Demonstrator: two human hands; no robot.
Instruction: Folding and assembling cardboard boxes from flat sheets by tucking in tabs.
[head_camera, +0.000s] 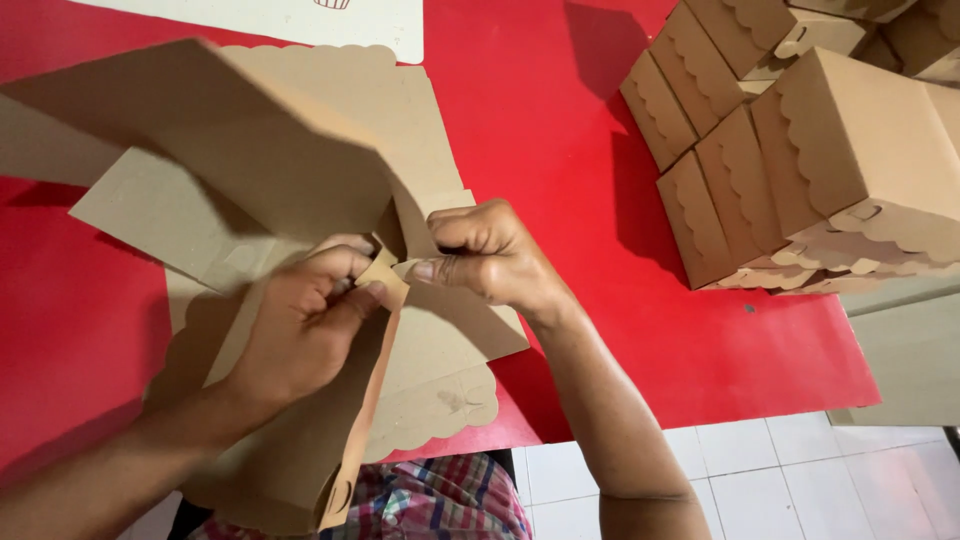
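Right now both hands pinch one corner of a flat brown scallop-edged cardboard box blank (300, 170), held over the red table (560, 130): left hand (300, 320) grasping a flap, right hand (490, 250) clenched on the tab. Finished brown cardboard boxes (800, 150) sit stacked, closed, contents unseen.

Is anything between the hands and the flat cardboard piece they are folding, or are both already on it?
Nothing visible stands between. The left hand and the right hand both pinch the brown cardboard box blank at a small tab between them. The stack of finished boxes sits apart on the red table.
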